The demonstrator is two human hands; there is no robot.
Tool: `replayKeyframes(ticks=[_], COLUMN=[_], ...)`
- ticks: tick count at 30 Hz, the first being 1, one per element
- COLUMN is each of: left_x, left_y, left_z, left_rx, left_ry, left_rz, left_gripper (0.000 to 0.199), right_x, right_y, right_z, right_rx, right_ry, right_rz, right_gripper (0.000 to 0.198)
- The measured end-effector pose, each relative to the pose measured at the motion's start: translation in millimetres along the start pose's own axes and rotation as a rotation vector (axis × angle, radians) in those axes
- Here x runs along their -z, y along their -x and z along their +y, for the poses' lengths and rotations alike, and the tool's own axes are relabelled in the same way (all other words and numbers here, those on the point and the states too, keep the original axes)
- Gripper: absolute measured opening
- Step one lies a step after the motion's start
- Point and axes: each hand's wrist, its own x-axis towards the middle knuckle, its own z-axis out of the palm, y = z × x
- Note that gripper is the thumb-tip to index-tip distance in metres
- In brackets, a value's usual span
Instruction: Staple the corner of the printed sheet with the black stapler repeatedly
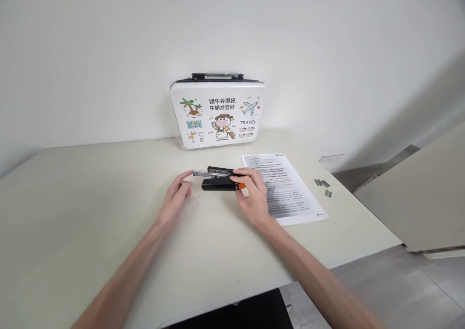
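Observation:
A black stapler (220, 183) with an orange part lies on its side, opened up, its silver metal rail sticking out to the left. My right hand (252, 193) is closed around its right end, fingers over the top and thumb below. My left hand (177, 193) has its index finger stretched to the tip of the rail, seeming to touch it, while the other fingers are loosely curled and grip nothing. Partly under my right hand is a printed sheet of paper (290, 188). Whether staples sit inside the stapler is too small to tell.
Small grey staple strips (328, 193) lie right of the paper. A white case (218, 116) with cartoon prints and a black handle stands at the back against the wall (109, 53). The pale table (90, 212) ends at the right, beside a light panel (421, 198).

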Motion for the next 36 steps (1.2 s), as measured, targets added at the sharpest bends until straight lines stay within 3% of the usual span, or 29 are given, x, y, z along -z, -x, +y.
replayKeyframes(ticks=[7, 9, 12, 17, 21, 25, 31, 34, 36], left_x=[-11.7, -13.4, -14.6, -13.8, -10.4, -9.0, -9.7, -9.5, -9.4], left_y=[12.2, 14.3, 15.2, 10.3, 4.9, 1.8, 1.3, 2.4, 3.1], left_z=[6.6, 6.5, 5.3, 5.5, 3.4, -3.3, -6.7, -6.4, -7.0], left_rx=[-0.077, -0.057, 0.07, 0.303, 0.367, 0.41, 0.475, 0.478, 0.463], left_ry=[-0.111, -0.077, 0.155, 0.708, 0.845, 0.938, 1.044, 1.088, 1.091], left_rz=[-0.251, -0.27, -0.196, -0.106, -0.106, -0.067, -0.011, 0.011, 0.015], left_gripper=[0.051, 0.052, 0.048, 0.019, 0.019, 0.014, 0.032, 0.037, 0.04], right_x=[-1.3, -1.7, -2.8, -13.9, -42.5, -89.7, -160.4, -169.0, -158.2], right_y=[3.1, 4.2, 5.0, -1.0, -13.3, -27.7, -50.3, -59.1, -59.4], right_z=[1.7, 2.2, 4.5, 15.1, 26.7, 35.0, 32.3, 28.6, 25.9], right_rx=[-0.036, -0.074, -0.174, -0.405, -0.495, -0.539, -0.48, -0.438, -0.434], right_ry=[-0.01, -0.012, -0.028, -0.018, -0.026, -0.145, -0.287, -0.34, -0.346], right_rz=[-0.056, -0.064, -0.073, -0.135, -0.213, -0.329, -0.471, -0.5, -0.466], right_gripper=[0.046, 0.041, 0.03, 0.019, 0.026, 0.032, 0.032, 0.031, 0.029])
